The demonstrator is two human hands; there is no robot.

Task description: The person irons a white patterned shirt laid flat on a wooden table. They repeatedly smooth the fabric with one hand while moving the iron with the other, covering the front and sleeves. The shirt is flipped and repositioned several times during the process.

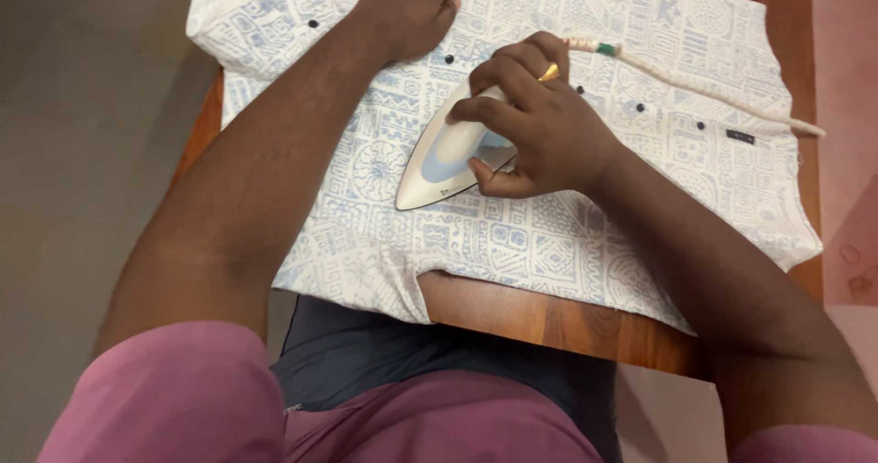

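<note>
A white shirt point(567, 234) with a pale blue pattern and dark buttons lies spread flat on a wooden table point(549, 317). My right hand point(535, 124) grips the handle of a white and light blue iron point(439, 166), whose tip points left and toward me on the fabric. A gold ring shows on one finger. My left hand point(412, 5) presses flat on the shirt near its far edge, just beyond the iron. The iron's white braided cord point(695, 88) runs off to the right across the shirt.
The table's near wooden edge shows below the shirt hem. Grey floor point(82, 152) lies to the left and a pink surface point(846, 152) to the right. My pink sleeves and dark lower clothing fill the bottom of the view.
</note>
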